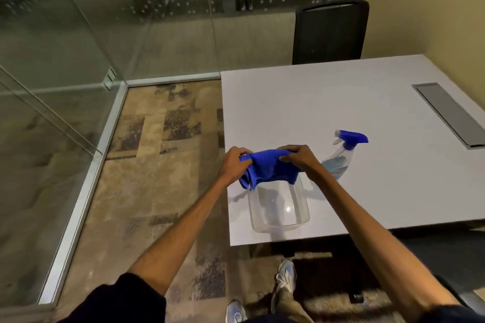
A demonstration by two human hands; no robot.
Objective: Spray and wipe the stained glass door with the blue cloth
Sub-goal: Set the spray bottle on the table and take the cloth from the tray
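White table (341, 102) is sitting centre right, with glass panels (65, 47) running along the left and top of frame. Both hands are holding the cloth (267, 168) at lower centre, over the far end of a clear tub (304, 207). Left hand (233, 162) fingers are curling, clamping its left edge, and the right hand (299, 156) is pinching the right edge. Spray bottle (341, 155) is standing just right of the right hand, untouched. Black chair (328, 31) is sitting behind the table.
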